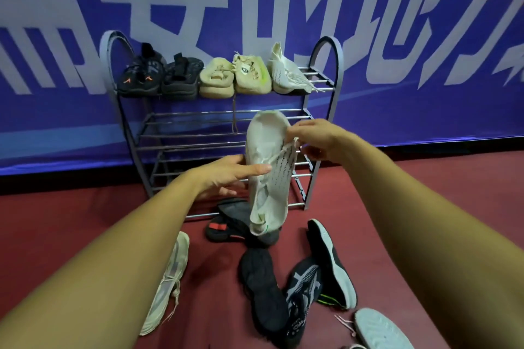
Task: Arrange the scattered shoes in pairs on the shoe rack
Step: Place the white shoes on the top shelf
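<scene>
Left hand (226, 176) gripping white shoe (263, 136) in front of shoe rack (198, 114), right hand (317, 140) pinching its lace (283, 150), matching shoe (286, 73) on rack's top shelf, loose shoes (263, 289) at its foot

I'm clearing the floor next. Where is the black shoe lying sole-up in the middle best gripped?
Pinch the black shoe across its narrow waist, coming from above and the left. The sole faces up, so the opening is hidden, and a patterned sneaker overlaps its right edge.
</scene>
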The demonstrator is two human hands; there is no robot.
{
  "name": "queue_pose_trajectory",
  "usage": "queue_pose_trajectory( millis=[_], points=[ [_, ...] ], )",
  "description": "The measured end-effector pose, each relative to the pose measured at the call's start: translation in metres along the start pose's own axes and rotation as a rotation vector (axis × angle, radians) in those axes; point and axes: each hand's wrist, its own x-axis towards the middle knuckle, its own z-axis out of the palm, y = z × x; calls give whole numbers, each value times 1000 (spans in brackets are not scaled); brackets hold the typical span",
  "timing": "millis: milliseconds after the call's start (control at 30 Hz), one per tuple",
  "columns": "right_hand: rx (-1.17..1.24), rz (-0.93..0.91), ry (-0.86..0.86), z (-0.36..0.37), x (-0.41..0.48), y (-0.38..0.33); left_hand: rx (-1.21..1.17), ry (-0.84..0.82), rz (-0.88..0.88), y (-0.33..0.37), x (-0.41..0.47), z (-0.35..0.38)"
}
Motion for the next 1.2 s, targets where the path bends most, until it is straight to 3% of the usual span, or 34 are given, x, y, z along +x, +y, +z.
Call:
queue_pose_trajectory(
  millis=[267,500,700,900,1000,1200],
  points=[
    [61,-112,126,-10,4,-12,-34,12,69,-5,12,7],
    [91,-258,144,-19,6,-7,4,278,211,10,22,11],
    [125,-161,-176,-32,-4,11,-170,402,332,37,24,13],
    [65,24,-508,-28,-10,28,-329,528,313,53,28,20],
    [30,46,-519,-27,-8,32,-426,488,339,58,29,22],
    [277,-75,-437,-43,1,32,-513,313,348,71,28,19]
  ],
)
